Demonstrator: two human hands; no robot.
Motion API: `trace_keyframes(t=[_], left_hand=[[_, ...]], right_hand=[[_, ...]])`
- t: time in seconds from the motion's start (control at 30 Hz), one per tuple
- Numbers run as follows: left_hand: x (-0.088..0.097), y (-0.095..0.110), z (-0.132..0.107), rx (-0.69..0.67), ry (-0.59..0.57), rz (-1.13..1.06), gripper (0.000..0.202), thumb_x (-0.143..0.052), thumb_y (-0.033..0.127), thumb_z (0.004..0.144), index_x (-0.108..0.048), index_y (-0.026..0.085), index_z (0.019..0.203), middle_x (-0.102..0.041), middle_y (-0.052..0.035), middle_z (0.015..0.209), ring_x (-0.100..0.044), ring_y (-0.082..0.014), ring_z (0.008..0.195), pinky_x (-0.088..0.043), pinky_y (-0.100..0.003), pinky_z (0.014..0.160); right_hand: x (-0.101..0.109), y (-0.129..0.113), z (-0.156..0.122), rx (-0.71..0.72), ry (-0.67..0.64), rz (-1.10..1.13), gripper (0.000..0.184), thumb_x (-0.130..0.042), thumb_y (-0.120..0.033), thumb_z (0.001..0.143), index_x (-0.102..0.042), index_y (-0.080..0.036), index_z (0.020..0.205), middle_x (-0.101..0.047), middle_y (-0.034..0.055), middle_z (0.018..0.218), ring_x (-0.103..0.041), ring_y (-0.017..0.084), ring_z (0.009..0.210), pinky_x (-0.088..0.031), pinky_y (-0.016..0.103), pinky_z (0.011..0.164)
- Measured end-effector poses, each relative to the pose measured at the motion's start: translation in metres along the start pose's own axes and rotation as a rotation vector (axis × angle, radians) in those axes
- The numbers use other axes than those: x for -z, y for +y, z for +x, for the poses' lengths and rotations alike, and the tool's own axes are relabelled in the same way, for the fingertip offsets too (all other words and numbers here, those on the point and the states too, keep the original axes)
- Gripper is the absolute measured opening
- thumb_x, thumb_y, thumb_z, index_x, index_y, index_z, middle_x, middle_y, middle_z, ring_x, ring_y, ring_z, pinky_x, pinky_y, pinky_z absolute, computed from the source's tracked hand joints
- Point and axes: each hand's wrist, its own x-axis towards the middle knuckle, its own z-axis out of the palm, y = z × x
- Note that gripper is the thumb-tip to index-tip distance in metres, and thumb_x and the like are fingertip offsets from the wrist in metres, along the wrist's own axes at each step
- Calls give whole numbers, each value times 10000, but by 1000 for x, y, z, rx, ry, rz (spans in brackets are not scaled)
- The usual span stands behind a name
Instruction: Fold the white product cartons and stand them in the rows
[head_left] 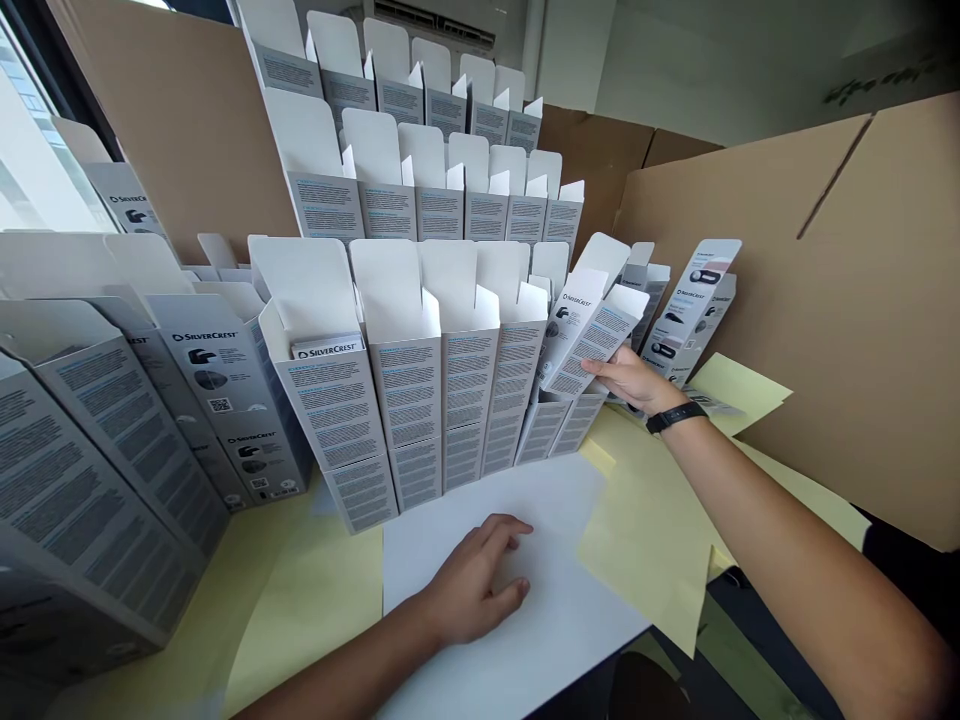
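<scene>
My right hand [628, 384], with a black wristband, grips a tall grey and white carton [592, 330] that leans at the right end of the front row of upright open cartons [420, 380]. My left hand [476, 585] rests palm down on a white sheet of paper [555, 600], its fingers loosely curled and holding nothing. The leftmost carton of the front row [330, 400] has a booklet showing in its open top.
More rows of open cartons [442, 200] stand stacked behind. Closed cartons [97, 480] lean at the left. Flat cartons [690, 300] lean on a brown cardboard wall [840, 320] at the right. Yellow sheets [652, 530] cover the table.
</scene>
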Motion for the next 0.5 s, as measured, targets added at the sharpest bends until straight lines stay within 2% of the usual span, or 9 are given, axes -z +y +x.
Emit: trace_keyframes(t=[0.3, 0.5], left_hand=[[-2, -2, 0, -12, 8, -9, 535, -586, 204, 877, -428, 272, 1384, -500, -95, 1389, -547, -254, 1224, -502, -458, 1062], [-1, -2, 0, -8, 4, -4, 540, -590, 199, 868, -428, 267, 1379, -499, -95, 1387, -539, -256, 1225, -517, -438, 1030]], right_hand=[[-5, 1, 1, 67, -30, -113, 576, -907, -483, 631, -672, -335, 1135, -713, 0, 1276, -636, 316, 1245, -436, 581, 1164], [-18, -1, 6, 169, -69, -224, 767, -876, -437, 693, -521, -284, 1355, -607, 51, 1427, -552, 308, 1346, -409, 542, 1188]])
